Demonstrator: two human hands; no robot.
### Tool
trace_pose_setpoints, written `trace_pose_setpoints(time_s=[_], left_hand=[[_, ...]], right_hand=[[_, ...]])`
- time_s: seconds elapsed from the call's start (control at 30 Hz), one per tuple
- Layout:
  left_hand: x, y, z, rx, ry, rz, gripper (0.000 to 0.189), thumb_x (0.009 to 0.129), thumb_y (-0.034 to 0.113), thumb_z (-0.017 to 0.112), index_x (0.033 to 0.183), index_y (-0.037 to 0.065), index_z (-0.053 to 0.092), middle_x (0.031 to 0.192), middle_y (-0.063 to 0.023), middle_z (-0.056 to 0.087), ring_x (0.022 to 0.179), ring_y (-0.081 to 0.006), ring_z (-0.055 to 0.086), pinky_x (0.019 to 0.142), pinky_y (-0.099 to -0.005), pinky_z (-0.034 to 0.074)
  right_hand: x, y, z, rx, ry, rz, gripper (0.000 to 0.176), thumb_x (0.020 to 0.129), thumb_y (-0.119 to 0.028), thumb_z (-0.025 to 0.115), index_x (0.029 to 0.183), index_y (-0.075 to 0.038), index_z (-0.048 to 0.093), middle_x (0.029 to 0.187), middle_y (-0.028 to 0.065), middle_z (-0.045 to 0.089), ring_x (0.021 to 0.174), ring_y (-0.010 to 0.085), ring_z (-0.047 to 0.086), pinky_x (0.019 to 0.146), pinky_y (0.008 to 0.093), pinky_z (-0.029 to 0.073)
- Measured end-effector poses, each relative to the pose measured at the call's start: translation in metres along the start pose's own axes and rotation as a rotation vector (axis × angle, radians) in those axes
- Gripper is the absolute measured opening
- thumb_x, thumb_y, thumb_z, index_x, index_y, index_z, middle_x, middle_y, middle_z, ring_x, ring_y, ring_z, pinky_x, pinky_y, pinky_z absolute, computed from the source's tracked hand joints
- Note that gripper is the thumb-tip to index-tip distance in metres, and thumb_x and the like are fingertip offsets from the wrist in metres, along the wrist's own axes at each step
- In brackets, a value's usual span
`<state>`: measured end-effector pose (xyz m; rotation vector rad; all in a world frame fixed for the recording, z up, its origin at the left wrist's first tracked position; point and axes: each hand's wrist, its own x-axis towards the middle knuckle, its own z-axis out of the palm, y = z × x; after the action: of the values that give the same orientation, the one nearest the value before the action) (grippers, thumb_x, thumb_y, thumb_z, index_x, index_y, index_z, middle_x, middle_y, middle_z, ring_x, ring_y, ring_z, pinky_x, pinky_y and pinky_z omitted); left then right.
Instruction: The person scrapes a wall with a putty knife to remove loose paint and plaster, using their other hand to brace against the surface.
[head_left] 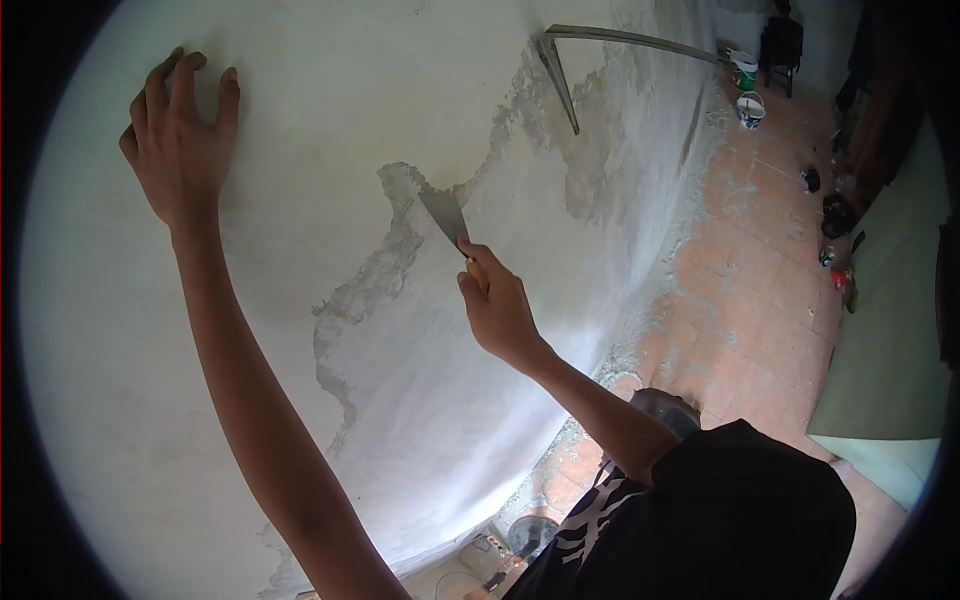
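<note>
My right hand (503, 310) is closed around the handle of a putty knife (444, 212). Its flat metal blade points up and touches, or nearly touches, the lower edge of the sound paint on a whitish wall (300, 150). Around the blade runs a ragged grey patch (368, 280) where the surface layer has come off. Higher up and to the left, my left hand (185, 140) rests against the wall with its fingers spread, holding nothing.
A bent metal bar (630, 38) sticks out near the upper wall. Two buckets (750, 110) and a dark chair (782, 45) stand at the far end. Flakes litter the tiled floor (750, 270) along the wall base; a greenish sheet (890, 320) lies at right.
</note>
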<state>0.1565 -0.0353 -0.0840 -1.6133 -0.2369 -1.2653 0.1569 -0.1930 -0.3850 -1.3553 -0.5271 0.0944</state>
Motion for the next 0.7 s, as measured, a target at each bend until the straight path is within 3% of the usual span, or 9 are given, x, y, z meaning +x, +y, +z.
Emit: trace_pose_setpoints(time_s=[0.17,0.23,0.47,0.6,0.67,0.7], left_hand=[[-0.002,-0.002,-0.001,0.01,0.019,0.012,0.032,0.088,0.045,0.057,0.111,0.023,0.06,0.122,0.0056,0.058,0.112,-0.0175,0.056,0.091,-0.0412,0.044],[0.0,0.0,-0.001,0.01,0.03,0.016,0.032,0.088,0.045,0.057,0.111,0.023,0.06,0.122,0.0058,0.058,0.112,-0.0172,0.056,0.091,-0.0411,0.045],[-0.003,-0.002,0.0,0.008,0.001,0.011,0.031,0.088,0.044,0.057,0.111,0.024,0.06,0.123,0.0056,0.058,0.112,-0.017,0.056,0.09,-0.0416,0.045],[0.0,-0.002,0.0,0.005,0.004,0.014,0.032,0.088,0.045,0.057,0.111,0.024,0.06,0.124,0.0056,0.057,0.112,-0.0177,0.056,0.09,-0.0417,0.045],[0.0,-0.003,0.002,0.02,0.013,0.023,0.032,0.088,0.046,0.057,0.111,0.024,0.06,0.124,0.0056,0.057,0.112,-0.0179,0.056,0.09,-0.0416,0.045],[-0.002,-0.004,0.003,0.032,0.024,0.028,0.032,0.088,0.046,0.057,0.111,0.024,0.06,0.123,0.0056,0.058,0.112,-0.0181,0.056,0.09,-0.0416,0.045]], right_hand=[[0.002,-0.01,-0.004,0.018,-0.086,0.183,0.036,0.093,-0.007,0.049,0.129,-0.002,0.047,0.087,0.0193,0.064,0.073,0.0303,0.063,0.07,0.0376,0.047],[-0.002,-0.004,0.003,0.082,0.014,0.046,0.039,0.094,-0.008,0.049,0.132,-0.004,0.048,0.07,0.005,0.05,0.061,0.0094,0.044,0.06,0.0264,0.039],[0.0,-0.007,0.001,0.083,-0.032,0.126,0.038,0.094,-0.007,0.048,0.132,-0.004,0.048,0.069,0.0043,0.049,0.06,0.0088,0.042,0.059,0.0266,0.039],[0.001,-0.002,0.0,0.077,0.021,0.052,0.039,0.094,-0.007,0.049,0.133,-0.004,0.047,0.069,0.0039,0.048,0.06,0.0081,0.042,0.058,0.0268,0.038],[0.003,-0.009,0.001,0.047,-0.049,0.135,0.035,0.094,-0.007,0.048,0.128,-0.001,0.047,0.075,0.0155,0.061,0.064,0.0264,0.059,0.065,0.0373,0.045],[-0.004,-0.006,0.004,0.051,-0.057,0.14,0.035,0.094,-0.007,0.048,0.128,-0.001,0.047,0.075,0.0155,0.061,0.064,0.0264,0.059,0.065,0.0373,0.045]])
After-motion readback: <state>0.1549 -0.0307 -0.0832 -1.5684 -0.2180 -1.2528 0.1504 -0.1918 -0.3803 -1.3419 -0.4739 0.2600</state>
